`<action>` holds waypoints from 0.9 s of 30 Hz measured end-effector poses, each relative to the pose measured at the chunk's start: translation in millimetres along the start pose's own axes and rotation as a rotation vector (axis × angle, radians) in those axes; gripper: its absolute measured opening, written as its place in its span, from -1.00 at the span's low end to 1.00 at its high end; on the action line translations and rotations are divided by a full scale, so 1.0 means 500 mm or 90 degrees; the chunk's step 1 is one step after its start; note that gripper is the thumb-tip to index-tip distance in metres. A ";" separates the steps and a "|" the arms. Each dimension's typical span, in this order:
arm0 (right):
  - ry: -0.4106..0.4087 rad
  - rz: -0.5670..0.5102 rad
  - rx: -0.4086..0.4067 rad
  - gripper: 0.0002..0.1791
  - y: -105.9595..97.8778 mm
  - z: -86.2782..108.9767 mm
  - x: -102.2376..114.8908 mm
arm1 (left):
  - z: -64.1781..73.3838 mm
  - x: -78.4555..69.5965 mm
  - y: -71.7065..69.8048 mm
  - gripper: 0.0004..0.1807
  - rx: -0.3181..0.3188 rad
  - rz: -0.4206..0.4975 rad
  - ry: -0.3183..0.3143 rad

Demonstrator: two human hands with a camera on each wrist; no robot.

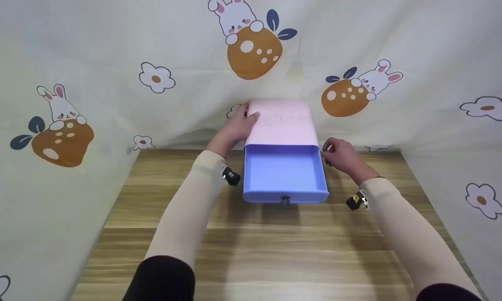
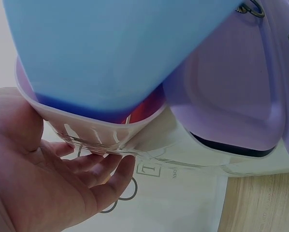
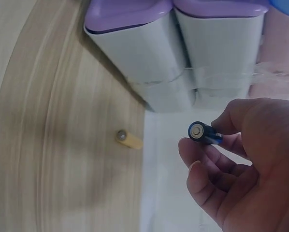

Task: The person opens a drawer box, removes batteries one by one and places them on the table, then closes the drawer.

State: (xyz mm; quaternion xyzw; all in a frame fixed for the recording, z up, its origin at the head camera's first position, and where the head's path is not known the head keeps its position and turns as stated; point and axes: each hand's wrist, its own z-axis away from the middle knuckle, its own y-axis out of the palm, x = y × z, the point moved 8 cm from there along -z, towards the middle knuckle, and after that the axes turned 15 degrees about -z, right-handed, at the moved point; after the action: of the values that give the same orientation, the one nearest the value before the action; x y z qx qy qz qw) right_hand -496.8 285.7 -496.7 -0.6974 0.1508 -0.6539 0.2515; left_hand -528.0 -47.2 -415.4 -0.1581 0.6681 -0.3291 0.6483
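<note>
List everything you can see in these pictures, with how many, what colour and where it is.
Pink case: one, pink, top of the stack
Blue drawer: one, blue, pulled partly out of the pink case
White cases: two, white, below the pink case
Purple drawers: two, purple, in the white cases
Blue battery: one, dark blue, in the right fingers
Yellow cylinder: one, yellow, on the table, likely a battery
Table: one, wood-brown, under everything
Backdrop: one, whitish, rabbit-printed, around the table
Sleeves: two, beige, on the forearms
Left hand: one, bare, on the pink case
Right hand: one, bare, beside the stack
</note>
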 end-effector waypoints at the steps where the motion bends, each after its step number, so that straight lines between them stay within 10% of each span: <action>1: 0.001 0.001 -0.001 -0.85 0.002 -0.001 -0.002 | 0.000 0.000 0.000 -0.16 -0.001 -0.001 0.000; 27: 0.000 0.050 -0.021 -0.81 0.034 -0.041 -0.079 | 0.004 0.000 -0.002 -0.14 -0.008 -0.005 0.004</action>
State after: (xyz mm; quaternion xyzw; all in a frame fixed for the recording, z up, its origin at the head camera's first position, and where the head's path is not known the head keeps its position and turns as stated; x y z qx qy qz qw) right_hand -518.8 289.9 -538.5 -0.6953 0.1887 -0.6408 0.2651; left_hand -526.5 -48.5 -414.8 -0.1635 0.6715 -0.3277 0.6442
